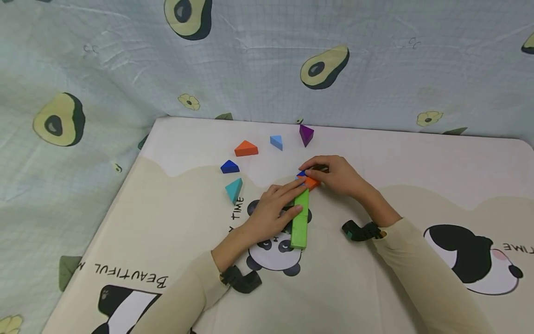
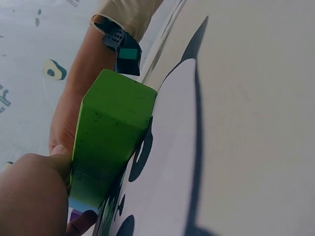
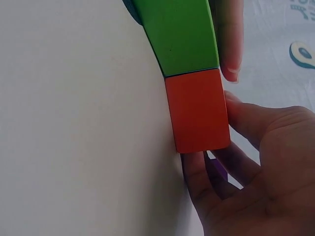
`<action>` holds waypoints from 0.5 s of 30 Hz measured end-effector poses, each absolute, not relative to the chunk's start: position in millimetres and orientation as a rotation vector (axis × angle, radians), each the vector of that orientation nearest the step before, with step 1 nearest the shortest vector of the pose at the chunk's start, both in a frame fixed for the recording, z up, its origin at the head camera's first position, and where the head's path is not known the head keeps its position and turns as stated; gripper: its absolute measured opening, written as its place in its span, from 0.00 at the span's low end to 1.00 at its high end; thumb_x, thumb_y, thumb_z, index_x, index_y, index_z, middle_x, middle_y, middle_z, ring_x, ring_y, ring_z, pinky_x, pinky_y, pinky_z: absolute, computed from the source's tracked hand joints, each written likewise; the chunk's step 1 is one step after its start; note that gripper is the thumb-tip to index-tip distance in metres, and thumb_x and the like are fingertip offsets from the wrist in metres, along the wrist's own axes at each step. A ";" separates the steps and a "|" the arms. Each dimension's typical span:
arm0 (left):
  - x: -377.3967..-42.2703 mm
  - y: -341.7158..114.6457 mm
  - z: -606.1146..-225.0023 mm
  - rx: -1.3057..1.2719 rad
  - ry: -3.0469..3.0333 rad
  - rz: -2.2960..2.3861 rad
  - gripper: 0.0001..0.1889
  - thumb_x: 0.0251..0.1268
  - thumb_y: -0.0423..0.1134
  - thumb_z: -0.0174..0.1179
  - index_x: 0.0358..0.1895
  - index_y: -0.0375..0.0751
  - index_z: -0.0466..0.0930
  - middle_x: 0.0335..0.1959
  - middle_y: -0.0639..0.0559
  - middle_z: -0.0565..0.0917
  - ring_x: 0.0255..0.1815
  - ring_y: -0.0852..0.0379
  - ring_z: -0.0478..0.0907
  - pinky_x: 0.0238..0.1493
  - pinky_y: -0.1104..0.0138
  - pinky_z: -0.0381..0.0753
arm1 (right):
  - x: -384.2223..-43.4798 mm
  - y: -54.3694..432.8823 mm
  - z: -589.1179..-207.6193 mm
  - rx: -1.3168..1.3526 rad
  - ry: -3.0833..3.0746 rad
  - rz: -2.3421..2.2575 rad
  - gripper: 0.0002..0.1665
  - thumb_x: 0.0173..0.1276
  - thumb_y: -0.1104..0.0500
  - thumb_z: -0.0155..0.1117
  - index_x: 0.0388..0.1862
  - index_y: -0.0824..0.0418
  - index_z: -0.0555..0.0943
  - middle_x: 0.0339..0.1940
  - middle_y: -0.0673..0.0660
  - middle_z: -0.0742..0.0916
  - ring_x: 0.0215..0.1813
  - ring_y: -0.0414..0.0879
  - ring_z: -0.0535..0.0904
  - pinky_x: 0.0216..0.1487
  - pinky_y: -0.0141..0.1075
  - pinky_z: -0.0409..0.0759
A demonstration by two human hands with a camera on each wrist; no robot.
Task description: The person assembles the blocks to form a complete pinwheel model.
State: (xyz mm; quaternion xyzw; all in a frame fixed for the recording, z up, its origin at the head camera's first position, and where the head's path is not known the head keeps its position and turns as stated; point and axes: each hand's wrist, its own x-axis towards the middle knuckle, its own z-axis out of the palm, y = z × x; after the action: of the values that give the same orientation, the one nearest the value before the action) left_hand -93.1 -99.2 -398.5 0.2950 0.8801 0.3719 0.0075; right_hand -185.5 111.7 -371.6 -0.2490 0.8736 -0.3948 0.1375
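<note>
In the head view, a long green bar (image 1: 299, 222), made of blocks set end to end, lies over the panda print. At its far end sit an orange triangular block (image 1: 310, 182) and a small blue triangular block (image 1: 302, 174), with a light blue edge beside them. My left hand (image 1: 273, 208) rests across the bar, fingers extended onto the far blocks and thumb on the green. With curled fingers and thumb, my right hand (image 1: 335, 174) holds the orange and blue blocks. The right wrist view shows the orange block's face (image 3: 199, 110) flush against the green.
Loose triangular blocks lie left and beyond: teal (image 1: 234, 190), dark blue (image 1: 230, 167), orange (image 1: 246, 148), light blue (image 1: 276, 142) and purple (image 1: 306, 135). The table's far edge meets an avocado-print cloth (image 1: 258, 83) hanging behind. Both wrists carry black camera mounts.
</note>
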 end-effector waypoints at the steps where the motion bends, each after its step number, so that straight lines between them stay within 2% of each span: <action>1: -93.2 -99.0 -398.4 0.920 2.753 1.157 0.26 0.74 0.44 0.50 0.72 0.48 0.62 0.75 0.55 0.57 0.63 0.50 0.62 0.56 0.55 0.65 | -186.0 111.8 -371.6 -0.727 2.527 -1.139 0.12 0.72 0.57 0.58 0.50 0.55 0.84 0.49 0.53 0.85 0.51 0.49 0.78 0.52 0.45 0.74; 10: -94.3 -95.4 -396.8 0.884 2.775 1.122 0.26 0.74 0.46 0.48 0.73 0.47 0.61 0.75 0.56 0.56 0.63 0.49 0.62 0.55 0.55 0.66 | -188.4 112.0 -371.7 -0.771 2.519 -1.128 0.11 0.72 0.58 0.57 0.49 0.55 0.84 0.48 0.52 0.85 0.48 0.49 0.78 0.50 0.44 0.74; 15: -95.2 -91.8 -393.5 0.867 2.803 1.091 0.26 0.75 0.47 0.47 0.73 0.47 0.61 0.75 0.57 0.56 0.61 0.50 0.63 0.51 0.57 0.66 | -188.0 110.7 -370.1 -0.783 2.516 -1.135 0.12 0.74 0.61 0.54 0.49 0.56 0.84 0.47 0.53 0.85 0.48 0.48 0.77 0.51 0.43 0.73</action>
State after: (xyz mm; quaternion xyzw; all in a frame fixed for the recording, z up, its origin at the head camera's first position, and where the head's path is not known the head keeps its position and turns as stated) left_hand -95.2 -91.8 -393.5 0.2770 0.8955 0.3484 0.0055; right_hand -188.0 110.7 -370.1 -0.2704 0.8688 -0.3920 0.1357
